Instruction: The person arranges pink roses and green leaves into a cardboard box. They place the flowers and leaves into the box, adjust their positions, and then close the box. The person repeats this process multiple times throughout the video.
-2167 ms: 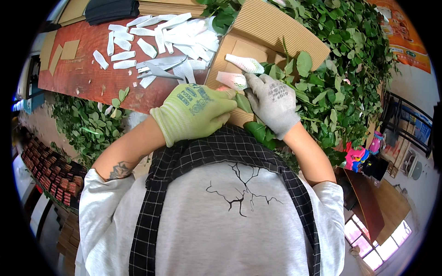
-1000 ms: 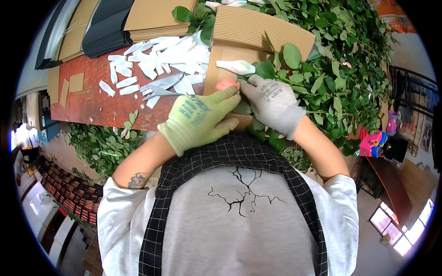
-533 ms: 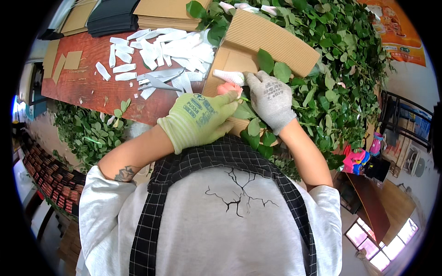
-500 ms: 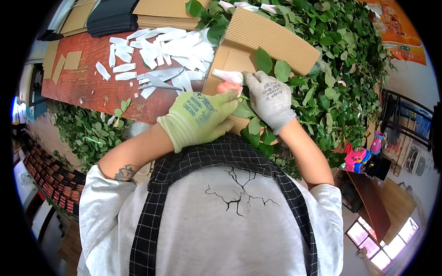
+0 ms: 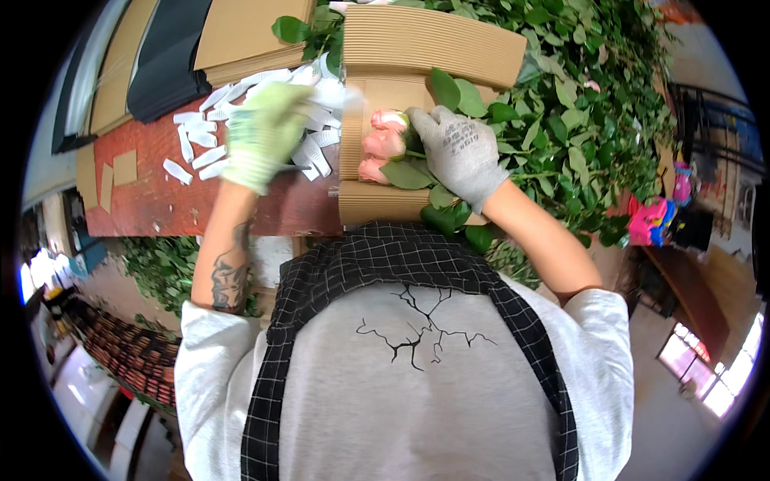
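Observation:
My right hand (image 5: 461, 148), in a grey glove, is closed at the base of the uppermost pink rose (image 5: 390, 120), its fingertips around the stem. Two more roses, a middle pink rose (image 5: 383, 144) and a lower pink rose (image 5: 373, 170), lie below it on corrugated cardboard (image 5: 353, 200), with leafy stems running right. My left hand (image 5: 269, 128), in a light green glove, is smeared by motion above the white mesh sleeves (image 5: 212, 156). A white blur shows near its fingertips, too unclear to name. Under that hand, a grey tool is mostly hidden.
A folded corrugated cardboard flap (image 5: 433, 44) stands behind the roses. Brown cardboard sheets (image 5: 249, 36) and black sheets (image 5: 168, 64) are stacked at the back left of the red table (image 5: 120, 212). Heaped green foliage (image 5: 593, 136) fills the right side. Small cardboard pieces (image 5: 125, 167) lie far left.
My left hand has moved left from the roses to over the sleeves. The uppermost rose, earlier inside a white mesh sleeve, is now bare. My right hand stays near the rose heads.

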Tool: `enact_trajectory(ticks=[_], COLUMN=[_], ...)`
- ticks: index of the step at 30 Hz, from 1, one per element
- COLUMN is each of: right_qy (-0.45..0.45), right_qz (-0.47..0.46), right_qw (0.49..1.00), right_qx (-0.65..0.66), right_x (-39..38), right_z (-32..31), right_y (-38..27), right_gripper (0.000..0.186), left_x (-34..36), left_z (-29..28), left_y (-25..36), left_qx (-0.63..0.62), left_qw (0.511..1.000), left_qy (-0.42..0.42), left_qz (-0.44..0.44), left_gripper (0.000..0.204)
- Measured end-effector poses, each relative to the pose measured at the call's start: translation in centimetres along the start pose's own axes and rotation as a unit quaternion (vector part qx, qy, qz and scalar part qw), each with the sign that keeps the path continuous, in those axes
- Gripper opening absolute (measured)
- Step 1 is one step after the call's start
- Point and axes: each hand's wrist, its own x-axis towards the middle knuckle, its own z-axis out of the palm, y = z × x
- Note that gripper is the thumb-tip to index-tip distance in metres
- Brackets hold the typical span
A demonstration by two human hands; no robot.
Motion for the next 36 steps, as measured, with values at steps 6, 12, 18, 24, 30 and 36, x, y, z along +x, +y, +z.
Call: enact_trajectory(ticks=[6,12,18,24,30,36], right_qy=[-0.023,-0.034,-0.001,-0.265,0.191,0.195], right_qz=[0.004,-0.029,-0.075,-0.091,-0.040,0.226], right_qw=[0.999,0.993,0.996,0.959,0.977,0.942], right_qx=[-0.035,-0.106,-0.043,-0.047,0.091,-0.153], right_x=[0.3,0.7,-0.5,0.8,10.5,25.2], right_z=[-0.3,-0.6,0.5,-9.7,-15.8,-15.6], right_y=[-0.2,-0.8,0.0,0.3,17.8,39.4], right_gripper=[0.028,0.031,0.025,0.037,0.035,0.080], left_x=[-1.2,-2.9,-0.4,0.8,1.2,2.7], left_z=[-2.5,-0.3,0.2,0.5,1.0,2.4], left_y=[9.1,10.5,9.8,10.8,12.9,12.0], left_qx=[-0.011,-0.050,-0.035,0.016,0.050,0.039], left_qw=[0.988,0.977,0.980,0.962,0.988,0.995], left_qy=[-0.131,-0.201,-0.182,-0.273,-0.138,-0.057], left_qz=[0.078,0.057,0.066,0.004,0.045,0.071], left_gripper=[0.040,0.044,0.054,0.061,0.040,0.029])
